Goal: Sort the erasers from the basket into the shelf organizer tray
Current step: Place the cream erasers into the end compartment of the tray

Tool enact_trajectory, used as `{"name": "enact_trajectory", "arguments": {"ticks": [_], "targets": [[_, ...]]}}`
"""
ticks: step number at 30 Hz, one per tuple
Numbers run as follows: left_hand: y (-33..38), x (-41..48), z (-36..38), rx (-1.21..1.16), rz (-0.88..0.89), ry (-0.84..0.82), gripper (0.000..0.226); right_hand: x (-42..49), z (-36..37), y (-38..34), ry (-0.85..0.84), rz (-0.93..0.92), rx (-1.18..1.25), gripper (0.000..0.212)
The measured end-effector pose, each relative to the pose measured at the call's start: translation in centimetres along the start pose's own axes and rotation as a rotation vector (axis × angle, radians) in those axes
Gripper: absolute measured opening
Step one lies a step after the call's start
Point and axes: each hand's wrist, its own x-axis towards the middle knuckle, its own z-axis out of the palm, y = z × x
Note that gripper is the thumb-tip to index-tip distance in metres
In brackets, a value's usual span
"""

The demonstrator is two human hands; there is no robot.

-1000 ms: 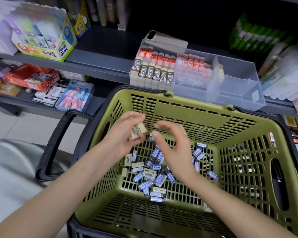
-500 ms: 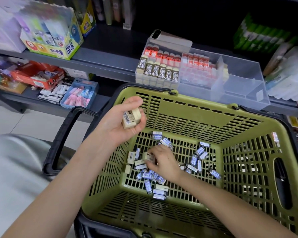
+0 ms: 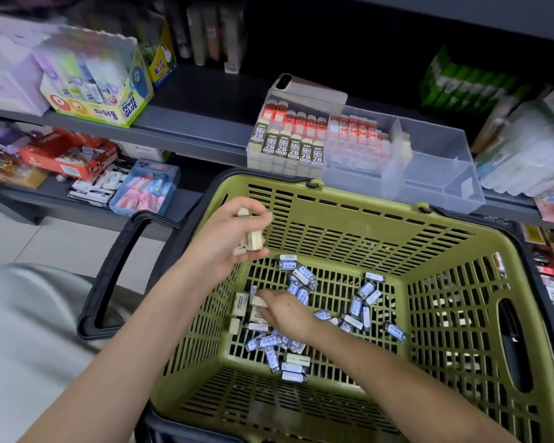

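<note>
The loose erasers (image 3: 304,318), most in blue-and-white sleeves and a few cream, lie scattered over the slotted floor of the green basket (image 3: 359,225). The right hand (image 3: 287,313) is down among them at the left of the pile, its grip narrowed on a cream eraser (image 3: 258,302) at the fingertips. The left hand (image 3: 226,247) hovers above the basket's left wall, its grip closed round cream erasers (image 3: 252,242), one of them poking up past the thumb.

A black handle (image 3: 109,276) folds out to the basket's left, over a pale tiled floor (image 3: 61,244).

Just beyond the far rim stands the clear tray (image 3: 435,174) on a grey shelf (image 3: 202,123). Its left section holds a front row of 2B erasers (image 3: 288,151) with red-sleeved erasers (image 3: 296,118) behind, and more red ones fill the next section. A phone (image 3: 304,87) lies just behind the tray.

Further left on the shelf sits a yellow glue box (image 3: 109,107), and green packs (image 3: 467,81) are blurred on the right. On a lower shelf (image 3: 39,195) a blue box (image 3: 146,193) of pink items sits beside a red carton (image 3: 68,158).
</note>
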Motion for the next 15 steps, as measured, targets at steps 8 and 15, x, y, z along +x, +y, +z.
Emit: {"name": "enact_trajectory", "arguments": {"ticks": [8,15], "targets": [[-1.0,-0.5,0.8,0.416,0.063,0.062,0.025,-2.7,-8.7,-3.3,0.427,0.197,0.815,0.010],[0.8,-0.9,5.5,0.448,0.025,-0.269,0.035,-6.7,-16.3,-4.8,0.643,0.108,0.860,0.013]]}}
